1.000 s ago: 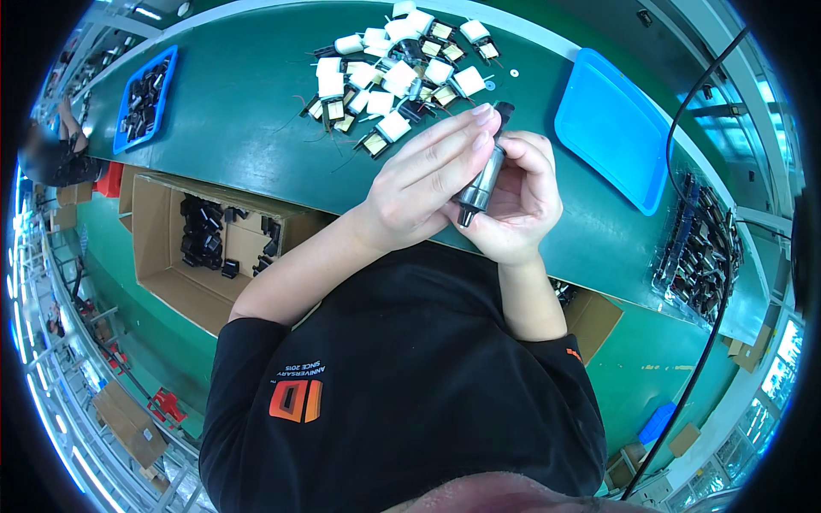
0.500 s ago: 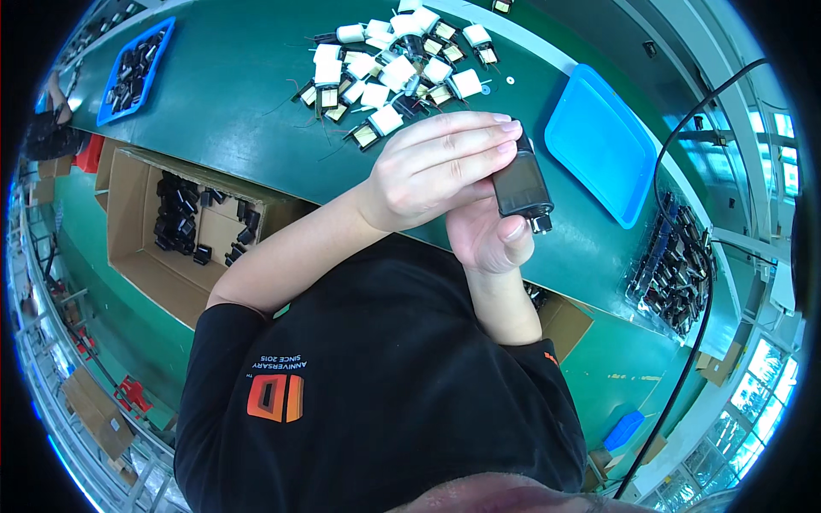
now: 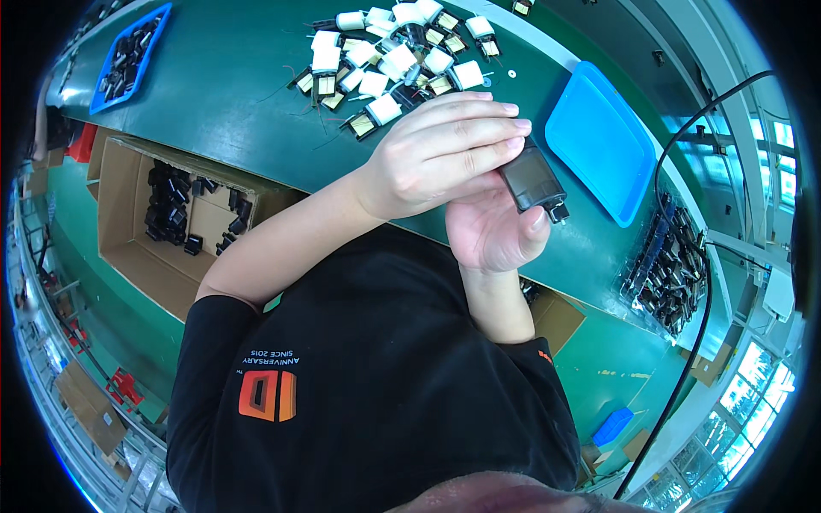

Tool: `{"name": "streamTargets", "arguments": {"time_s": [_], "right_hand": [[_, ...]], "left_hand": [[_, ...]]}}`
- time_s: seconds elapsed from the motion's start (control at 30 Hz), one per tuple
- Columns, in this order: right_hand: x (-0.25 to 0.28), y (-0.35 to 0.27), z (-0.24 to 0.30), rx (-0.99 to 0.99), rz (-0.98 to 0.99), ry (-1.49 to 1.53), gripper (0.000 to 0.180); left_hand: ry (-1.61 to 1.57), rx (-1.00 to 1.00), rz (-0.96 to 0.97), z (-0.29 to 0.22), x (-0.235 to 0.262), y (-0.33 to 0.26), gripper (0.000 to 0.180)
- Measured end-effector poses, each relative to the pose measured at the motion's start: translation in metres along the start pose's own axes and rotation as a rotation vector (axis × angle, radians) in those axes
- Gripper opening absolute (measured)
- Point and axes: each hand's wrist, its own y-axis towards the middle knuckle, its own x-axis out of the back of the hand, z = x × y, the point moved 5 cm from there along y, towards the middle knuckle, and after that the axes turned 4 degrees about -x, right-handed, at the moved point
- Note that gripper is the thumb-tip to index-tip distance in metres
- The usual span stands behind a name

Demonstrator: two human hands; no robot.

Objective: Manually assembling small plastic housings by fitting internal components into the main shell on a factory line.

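My right hand (image 3: 494, 232) cups a small black boxy part (image 3: 534, 179) from below, thumb on its lower edge; short metal pins stick out at its right end. My left hand (image 3: 440, 152) lies over the top of the same part, fingers stretched flat across it toward the right. Both hands hover above the near edge of the green table (image 3: 231, 103), in front of my black shirt. The part's underside is hidden by my palm.
A heap of small white and yellow parts (image 3: 389, 56) lies on the table behind the hands. An empty blue tray (image 3: 599, 137) sits to the right, another blue tray with black parts (image 3: 128, 56) far left. A cardboard box (image 3: 128, 248) holds black parts; more black parts (image 3: 671, 265) lie far right.
The black part has turned in my hands from edge-on to showing its broad face. My left fingers have flattened over it.
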Motion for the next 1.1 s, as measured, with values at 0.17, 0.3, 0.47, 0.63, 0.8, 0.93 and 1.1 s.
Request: {"name": "streamTargets", "arguments": {"time_s": [0.17, 0.3, 0.47, 0.63, 0.8, 0.93, 1.1], "right_hand": [[0.014, 0.004, 0.001, 0.032, 0.079, -0.055, 0.081], [0.021, 0.008, 0.004, 0.076, -0.045, -0.039, 0.078], [0.029, 0.008, 0.028, 0.021, 0.090, 0.075, 0.079], [0.086, -0.096, 0.127, 0.195, -0.088, -0.640, 0.079], [0.135, -0.216, 0.160, -0.488, -0.396, -1.225, 0.054], [0.144, -0.208, 0.156, -0.250, -0.248, -1.308, 0.030], [0.146, -0.186, 0.049, -0.277, -0.421, -0.581, 0.026]], "left_hand": [[-0.051, 0.068, -0.046, 0.000, -0.002, -0.004, 0.040], [-0.075, 0.099, -0.058, 0.003, -0.006, -0.005, 0.042], [-0.154, 0.229, 0.173, 0.002, 0.018, -0.001, 0.063], [0.385, 0.287, 0.029, 0.005, 0.178, -0.083, 0.036], [0.872, 1.123, -0.600, -0.004, 0.350, -0.281, 0.016], [0.658, 1.470, -1.035, 0.012, 0.342, -0.370, 0.024], [0.220, 1.679, -1.017, 0.040, 0.271, -0.349, 0.035]]}}
